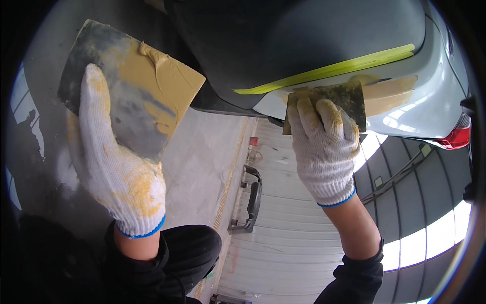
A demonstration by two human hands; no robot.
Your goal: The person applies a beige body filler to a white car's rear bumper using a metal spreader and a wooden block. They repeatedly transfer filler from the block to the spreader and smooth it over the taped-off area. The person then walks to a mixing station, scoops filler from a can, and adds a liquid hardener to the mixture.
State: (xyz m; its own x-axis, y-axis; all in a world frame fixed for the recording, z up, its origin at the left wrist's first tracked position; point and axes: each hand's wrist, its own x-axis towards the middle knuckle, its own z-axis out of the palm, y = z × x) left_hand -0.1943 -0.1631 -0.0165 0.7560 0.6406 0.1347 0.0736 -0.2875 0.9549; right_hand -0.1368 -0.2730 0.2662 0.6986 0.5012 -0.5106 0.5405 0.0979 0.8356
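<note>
Filler [164, 83] is carried at left on a mixing board [121, 96] clamped in the left hand [119, 159]; at right, a dark spreader [350, 99] is gripped by the right hand [324, 147] against a white car panel [433, 91].

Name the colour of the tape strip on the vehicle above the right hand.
The tape strip is bright yellow-green, seen in the head view.
</note>
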